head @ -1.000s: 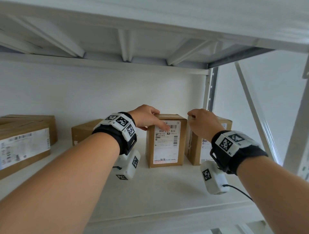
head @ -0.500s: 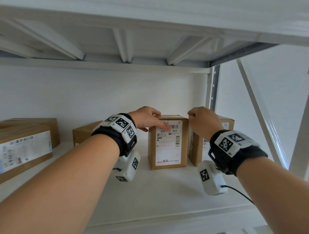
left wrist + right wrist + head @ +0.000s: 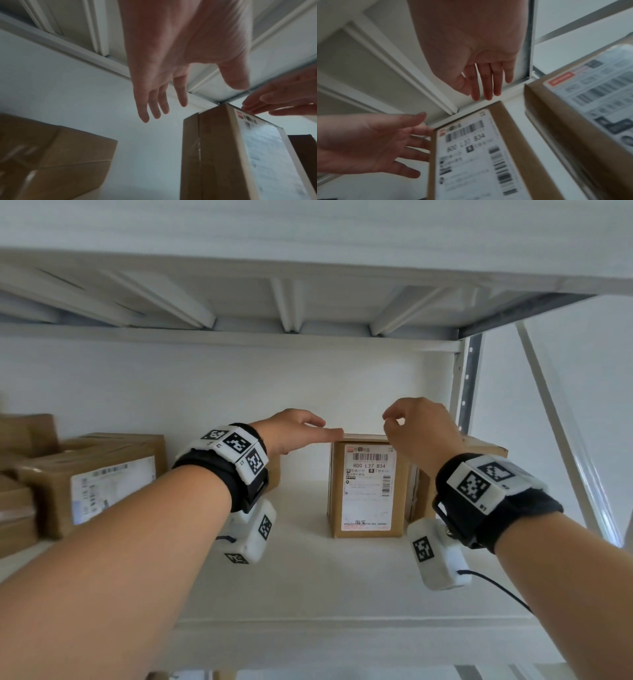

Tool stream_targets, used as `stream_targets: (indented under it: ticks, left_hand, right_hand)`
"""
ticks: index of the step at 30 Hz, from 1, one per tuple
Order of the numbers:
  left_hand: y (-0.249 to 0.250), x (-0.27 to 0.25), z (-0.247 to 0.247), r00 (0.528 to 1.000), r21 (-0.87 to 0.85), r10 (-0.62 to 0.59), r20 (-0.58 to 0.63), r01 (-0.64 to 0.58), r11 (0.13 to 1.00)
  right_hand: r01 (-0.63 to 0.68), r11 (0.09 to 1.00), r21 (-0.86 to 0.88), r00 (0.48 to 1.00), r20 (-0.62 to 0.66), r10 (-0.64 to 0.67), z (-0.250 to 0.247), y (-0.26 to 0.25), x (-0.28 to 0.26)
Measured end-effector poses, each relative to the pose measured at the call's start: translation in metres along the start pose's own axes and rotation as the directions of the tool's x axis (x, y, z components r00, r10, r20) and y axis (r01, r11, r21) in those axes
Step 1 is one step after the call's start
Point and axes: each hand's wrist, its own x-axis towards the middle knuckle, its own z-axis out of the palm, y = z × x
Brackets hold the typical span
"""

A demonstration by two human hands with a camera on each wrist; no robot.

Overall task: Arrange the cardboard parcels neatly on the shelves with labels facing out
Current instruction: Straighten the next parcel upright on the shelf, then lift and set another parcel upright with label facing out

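An upright cardboard parcel (image 3: 368, 487) stands on the white shelf (image 3: 342, 587), with its shipping label facing out. My left hand (image 3: 318, 430) is open, fingers straight, its fingertips at the parcel's top left corner; I cannot tell if they touch. In the left wrist view the left hand (image 3: 163, 106) holds nothing beside the parcel (image 3: 214, 155). My right hand (image 3: 394, 422) hovers just above the parcel's top right corner, holding nothing. In the right wrist view, the right hand (image 3: 488, 88) has relaxed fingers above the parcel (image 3: 479, 155).
A second labelled parcel (image 3: 479, 448) stands close behind and right of the first, also seen in the right wrist view (image 3: 590, 108). Several parcels (image 3: 89, 491) sit at the shelf's left. The upper shelf (image 3: 308, 302) is low overhead. A metal post (image 3: 469, 378) bounds the right end.
My right hand has let go of the parcel's top right corner and risen above it. My left fingers have slid off the label front to the top left corner.
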Motion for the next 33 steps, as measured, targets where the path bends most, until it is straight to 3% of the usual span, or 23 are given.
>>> stream_targets:
  ticks: [7, 13, 22, 28, 33]
  left_hand:
    - [-0.026, -0.050, -0.029, 0.980, 0.099, -0.111, -0.162, 0.128, 0.987]
    - [-0.055, -0.091, -0.061, 0.951, 0.166, -0.187, -0.247, 0.231, 0.959]
    - [-0.115, -0.084, -0.108, 0.955, 0.167, -0.195, -0.224, 0.235, 0.958]
    - [-0.139, -0.047, -0.133, 0.977, 0.161, -0.174, -0.120, 0.192, 0.968]
    - [-0.148, -0.010, -0.131, 0.981, 0.170, -0.184, -0.056, 0.191, 0.967]
  right_hand:
    - [0.172, 0.974, 0.146, 0.982, 0.057, -0.181, 0.015, -0.055, -0.012]
    - [0.189, 0.953, 0.238, 0.958, 0.168, -0.232, 0.044, -0.089, -0.029]
    - [0.048, 0.976, 0.213, 0.964, 0.245, -0.101, 0.085, -0.147, -0.029]
    - [-0.016, 0.997, 0.076, 0.964, 0.266, -0.005, 0.122, -0.196, -0.019]
    - [-0.120, 0.993, -0.020, 0.944, 0.306, 0.120, 0.143, -0.201, -0.010]
